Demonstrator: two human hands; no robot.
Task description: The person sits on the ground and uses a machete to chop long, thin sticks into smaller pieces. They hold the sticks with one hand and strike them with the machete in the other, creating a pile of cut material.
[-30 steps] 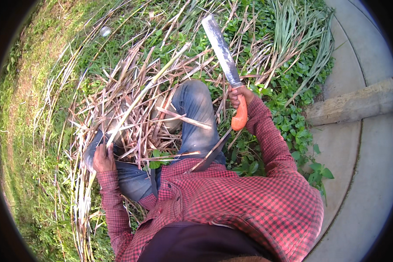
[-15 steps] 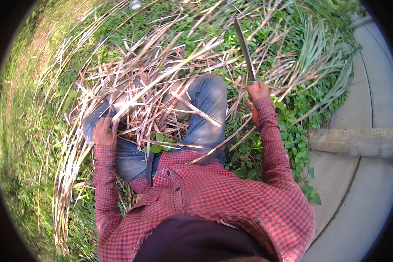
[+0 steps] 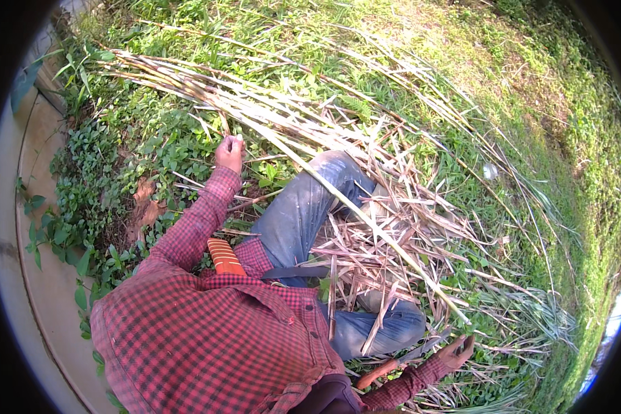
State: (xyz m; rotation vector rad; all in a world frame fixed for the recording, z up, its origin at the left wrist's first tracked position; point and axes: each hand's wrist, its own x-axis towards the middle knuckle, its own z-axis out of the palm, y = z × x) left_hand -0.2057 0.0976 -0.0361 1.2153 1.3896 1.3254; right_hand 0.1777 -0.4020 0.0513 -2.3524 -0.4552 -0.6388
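Observation:
A long pale-green peeled stalk lies slantwise over my bent legs, above a heap of dry brown leaf strips. Beside its upper left end my left hand is closed, with a small dry strip above the fingers; what it holds, if anything, is unclear. At the stalk's lower right end, my right hand has its fingers apart and holds nothing visible. A knife with an orange handle lies beside my right forearm, its dark blade pointing toward that hand. Another dark blade rests across my lap.
A bundle of long stalks lies on the grass at the upper left. Dry leaf strips cover the ground between my legs. An orange striped sheath is at my left hip. Concrete paving runs along the left edge.
The whole view has turned, the paving passing from right to left. My right hand has let go of the orange-handled knife. My left hand has moved outward from my knee.

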